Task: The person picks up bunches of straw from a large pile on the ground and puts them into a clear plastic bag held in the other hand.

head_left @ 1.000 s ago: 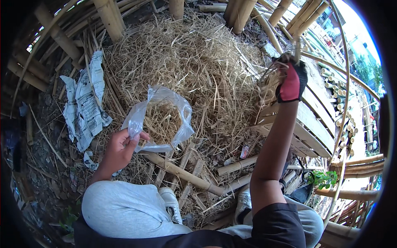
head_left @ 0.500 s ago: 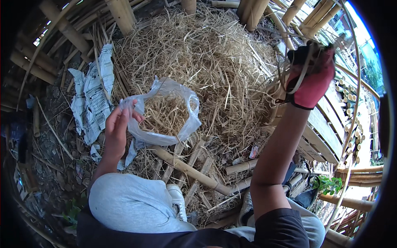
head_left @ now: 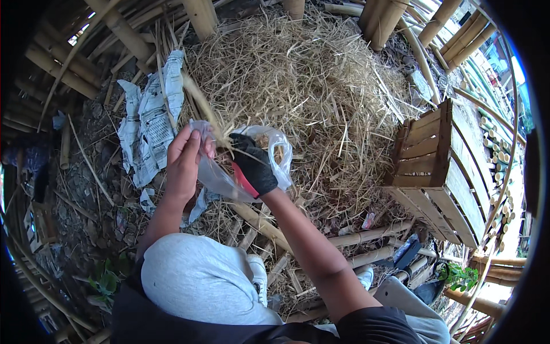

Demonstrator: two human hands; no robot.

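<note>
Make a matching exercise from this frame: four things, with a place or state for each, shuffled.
1. left hand
2. right hand
3. wooden crate
4. printed paper

A. crumpled, left of the straw
B. right of the straw
C. bare, holding the plastic bag
D. gloved in black and red

Pairs: 1-C, 2-D, 3-B, 4-A

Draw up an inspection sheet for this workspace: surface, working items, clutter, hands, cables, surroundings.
Surface: dark ground, largely covered by dry straw.
Working items: translucent plastic bag, mouth spread; blurred straw strands above it.
Clutter: crumpled printed paper left of the straw; slatted wooden crate to its right.
Hands: bare left hand grips the bag's rim; gloved right hand is at the bag's mouth, its grip unclear.
Cables: nothing seen.
Surroundings: upright bamboo posts behind; stacked cut bamboo far right.
</note>
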